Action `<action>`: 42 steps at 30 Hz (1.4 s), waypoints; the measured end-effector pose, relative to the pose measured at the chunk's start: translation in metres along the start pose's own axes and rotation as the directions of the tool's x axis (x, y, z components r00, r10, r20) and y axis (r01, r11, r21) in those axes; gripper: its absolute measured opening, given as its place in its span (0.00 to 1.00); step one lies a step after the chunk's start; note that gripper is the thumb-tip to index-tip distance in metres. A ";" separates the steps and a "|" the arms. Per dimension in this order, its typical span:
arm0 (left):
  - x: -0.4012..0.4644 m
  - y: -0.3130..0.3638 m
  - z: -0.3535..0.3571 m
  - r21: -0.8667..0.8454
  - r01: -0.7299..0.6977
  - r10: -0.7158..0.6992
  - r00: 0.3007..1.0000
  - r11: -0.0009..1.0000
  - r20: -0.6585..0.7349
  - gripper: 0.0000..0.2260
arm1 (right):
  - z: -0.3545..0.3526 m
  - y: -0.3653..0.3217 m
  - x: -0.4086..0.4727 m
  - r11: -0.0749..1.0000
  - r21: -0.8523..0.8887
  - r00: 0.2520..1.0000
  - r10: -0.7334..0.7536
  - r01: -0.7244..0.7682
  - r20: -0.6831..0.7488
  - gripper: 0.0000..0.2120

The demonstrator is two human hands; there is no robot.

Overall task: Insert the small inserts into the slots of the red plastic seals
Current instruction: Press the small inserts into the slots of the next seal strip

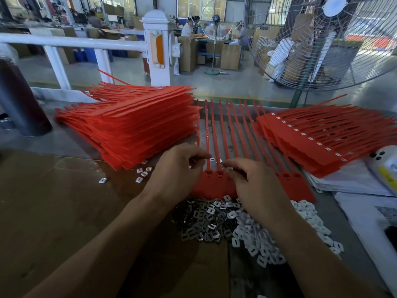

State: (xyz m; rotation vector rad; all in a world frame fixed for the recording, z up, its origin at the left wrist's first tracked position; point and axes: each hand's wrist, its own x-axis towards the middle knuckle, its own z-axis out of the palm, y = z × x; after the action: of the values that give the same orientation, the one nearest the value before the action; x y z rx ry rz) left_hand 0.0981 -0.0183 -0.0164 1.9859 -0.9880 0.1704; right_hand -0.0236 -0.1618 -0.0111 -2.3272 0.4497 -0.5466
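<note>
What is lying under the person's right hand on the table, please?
Under the right hand lies the red seal strip, its flags partly covered. Two empty slots show beside the hand; the slots beneath it are hidden. Nearer its wrist lies the pile of white inserts.

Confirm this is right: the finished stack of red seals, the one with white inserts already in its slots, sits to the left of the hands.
Not right. The stack with white inserts in its slots sits to the right of the hands, as the head view shows. The stack on the left shows no inserts. The left hand and right hand work on the sheet between them.
</note>
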 end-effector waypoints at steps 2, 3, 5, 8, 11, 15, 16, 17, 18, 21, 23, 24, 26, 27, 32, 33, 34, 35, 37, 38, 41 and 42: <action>-0.002 0.003 0.002 -0.034 -0.018 0.018 1.000 0.999 0.012 0.09 | 0.001 -0.001 0.000 0.997 0.074 1.000 -0.002 0.002 0.003 0.16; -0.003 0.005 0.002 -0.045 -0.025 0.026 0.999 0.999 0.020 0.09 | 0.001 -0.001 0.001 0.995 0.103 1.000 -0.004 0.003 0.008 0.16; -0.004 0.009 0.004 -0.051 -0.045 0.047 0.998 0.998 0.043 0.08 | 0.002 -0.002 0.000 0.988 0.151 1.000 -0.014 0.012 0.014 0.16; -0.004 0.012 0.004 -0.052 -0.073 0.075 0.997 0.996 0.035 0.07 | 0.001 -0.002 -0.002 0.962 0.274 1.000 0.002 -0.001 -0.003 0.15; -0.004 0.013 0.003 -0.055 -0.085 0.087 0.996 0.995 0.027 0.06 | 0.001 -0.002 -0.002 0.951 0.308 0.999 0.007 0.004 -0.034 0.11; -0.003 0.013 0.003 -0.054 -0.112 0.114 0.993 0.992 0.043 0.06 | 0.003 -0.002 -0.001 0.929 0.369 0.997 0.029 0.001 -0.075 0.06; -0.003 0.013 0.004 -0.058 -0.119 0.122 0.991 0.991 0.055 0.06 | 0.003 -0.002 -0.001 0.921 0.390 0.996 0.045 -0.011 -0.077 0.05; -0.003 0.013 0.004 -0.062 -0.126 0.130 0.989 0.990 0.066 0.06 | 0.003 -0.002 0.000 0.914 0.405 0.995 0.058 -0.023 -0.076 0.04; -0.003 0.012 0.004 -0.067 -0.133 0.137 0.988 0.989 0.071 0.06 | 0.004 -0.003 0.000 0.909 0.415 0.995 0.067 -0.032 -0.071 0.04; -0.004 0.013 0.005 -0.090 -0.147 0.153 0.986 0.985 0.067 0.06 | 0.003 -0.003 -0.001 0.899 0.435 0.995 0.082 -0.051 -0.052 0.07; -0.005 0.013 0.005 -0.097 -0.156 0.161 0.986 0.983 0.049 0.06 | 0.002 -0.004 -0.001 0.893 0.445 0.995 0.090 -0.066 -0.033 0.08; -0.005 0.012 0.005 -0.096 -0.163 0.168 0.985 0.982 0.036 0.06 | 0.002 -0.004 -0.001 0.890 0.450 0.995 0.093 -0.073 -0.022 0.09; -0.005 0.012 0.005 -0.091 -0.179 0.182 0.983 0.980 0.026 0.06 | 0.001 -0.005 -0.001 0.885 0.460 0.996 0.093 -0.080 -0.007 0.10; -0.005 0.011 0.005 -0.092 -0.184 0.187 0.982 0.979 0.027 0.05 | 0.001 -0.005 -0.001 0.882 0.465 0.996 0.091 -0.080 -0.001 0.10; -0.004 0.011 0.005 -0.110 -0.196 0.199 0.980 0.974 0.018 0.04 | -0.001 -0.007 -0.003 0.874 0.479 0.996 0.082 -0.082 0.021 0.11; -0.004 0.010 0.005 -0.112 -0.199 0.202 0.979 0.974 0.016 0.05 | -0.001 -0.007 -0.003 0.875 0.477 0.996 0.083 -0.084 0.023 0.11; -0.004 0.010 0.005 -0.115 -0.202 0.205 0.979 0.973 0.013 0.05 | -0.001 -0.007 -0.003 0.875 0.477 0.996 0.083 -0.084 0.023 0.11; -0.004 0.010 0.005 -0.119 -0.203 0.206 0.979 0.972 0.009 0.05 | -0.001 -0.008 -0.003 0.873 0.480 0.996 0.082 -0.084 0.024 0.11; -0.004 0.010 0.005 -0.121 -0.205 0.206 0.978 0.971 -0.001 0.05 | -0.001 -0.008 -0.003 0.869 0.487 0.997 0.079 -0.082 0.026 0.11; -0.004 0.010 0.005 -0.116 -0.208 0.209 0.978 0.971 -0.006 0.05 | -0.001 -0.009 -0.003 0.871 0.485 0.997 0.079 -0.081 0.025 0.11; -0.004 0.010 0.006 -0.089 -0.232 0.230 0.973 0.969 -0.028 0.06 | 0.000 -0.008 -0.002 0.873 0.480 0.996 0.086 -0.084 0.018 0.11; -0.004 0.010 0.006 -0.082 -0.243 0.241 0.970 0.966 -0.034 0.06 | 0.000 -0.008 -0.002 0.873 0.480 0.996 0.087 -0.084 0.016 0.11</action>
State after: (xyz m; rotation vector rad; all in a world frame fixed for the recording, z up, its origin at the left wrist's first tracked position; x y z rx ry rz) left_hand 0.0868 -0.0230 -0.0156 1.7776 -1.2018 0.2804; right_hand -0.0242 -0.1553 -0.0065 -1.8182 0.3675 -0.5504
